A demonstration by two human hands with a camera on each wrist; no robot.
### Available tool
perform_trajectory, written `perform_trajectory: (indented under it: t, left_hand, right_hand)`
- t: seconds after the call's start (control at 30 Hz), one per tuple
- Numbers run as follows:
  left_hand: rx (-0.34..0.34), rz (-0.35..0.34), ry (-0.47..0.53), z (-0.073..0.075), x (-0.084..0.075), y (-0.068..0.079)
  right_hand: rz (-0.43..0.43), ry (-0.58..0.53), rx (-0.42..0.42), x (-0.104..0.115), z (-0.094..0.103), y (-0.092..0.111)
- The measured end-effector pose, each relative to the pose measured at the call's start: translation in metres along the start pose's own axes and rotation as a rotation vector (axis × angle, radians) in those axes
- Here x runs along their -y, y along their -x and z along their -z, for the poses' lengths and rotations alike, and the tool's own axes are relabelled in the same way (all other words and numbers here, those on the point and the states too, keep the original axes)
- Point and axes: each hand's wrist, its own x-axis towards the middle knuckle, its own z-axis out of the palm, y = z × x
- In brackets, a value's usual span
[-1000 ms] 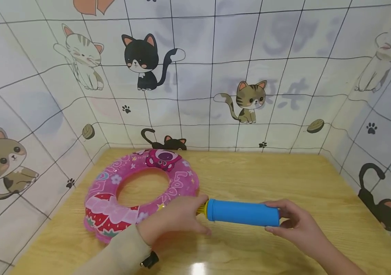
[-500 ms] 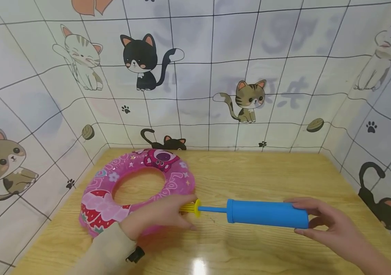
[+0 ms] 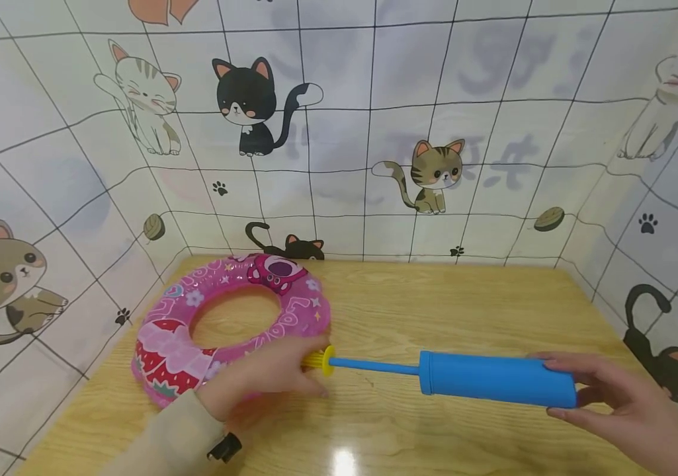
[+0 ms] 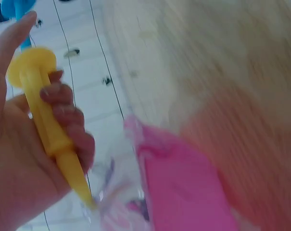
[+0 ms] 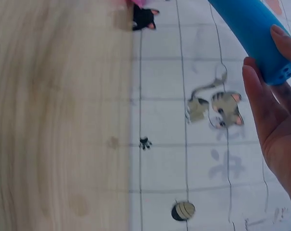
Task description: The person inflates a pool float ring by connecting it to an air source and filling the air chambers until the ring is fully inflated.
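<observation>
My left hand (image 3: 267, 373) grips the yellow ribbed handle end (image 4: 42, 108) of an air pump. In the left wrist view its tapered yellow tip (image 4: 80, 185) reaches clear plastic by the pink swim ring. At the pump's other end, my right hand (image 3: 624, 403) holds the blue barrel (image 3: 496, 379) between thumb and fingers. A thin blue rod (image 3: 374, 365) shows between barrel and yellow part. The inflated pink swim ring (image 3: 305, 304), printed with strawberries and a bear, lies left, its near side partly hidden behind my left hand. Small holes dot the barrel's end in the right wrist view.
The wooden tabletop (image 3: 434, 297) is bounded by a back wall (image 3: 339, 132) and side walls covered in a cat-print sheet. A black strap piece (image 3: 224, 447) hangs under my left sleeve (image 3: 166, 436).
My right hand has drawn the blue barrel to the right, and the thin rod has come out between barrel and yellow end. My left hand and the swim ring have shifted slightly left.
</observation>
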Motion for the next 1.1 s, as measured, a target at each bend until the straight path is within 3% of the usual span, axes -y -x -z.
perform_trajectory:
  t: [0.17, 0.4, 0.67, 0.83, 1.1]
  left_hand:
    - [-0.042, -0.042, -0.105, -0.007, -0.015, -0.008]
    - [-0.044, -0.053, -0.177, -0.015, -0.032, -0.019]
    - [-0.072, -0.107, -0.163, -0.022, -0.040, -0.021]
    - [-0.055, -0.143, -0.140, -0.023, -0.033, -0.016]
    - [-0.040, -0.081, -0.061, -0.012, -0.020, -0.008]
  right_hand:
    - [0.031, -0.074, -0.017, 0.016, -0.020, -0.011]
    - [0.063, -0.174, -0.033, 0.030, -0.049, -0.024]
    - [-0.031, -0.200, 0.009, 0.041, -0.069, -0.032]
    - [-0.031, -0.170, 0.017, 0.042, -0.063, -0.027]
    - [0.049, -0.111, -0.039, 0.024, -0.032, -0.014]
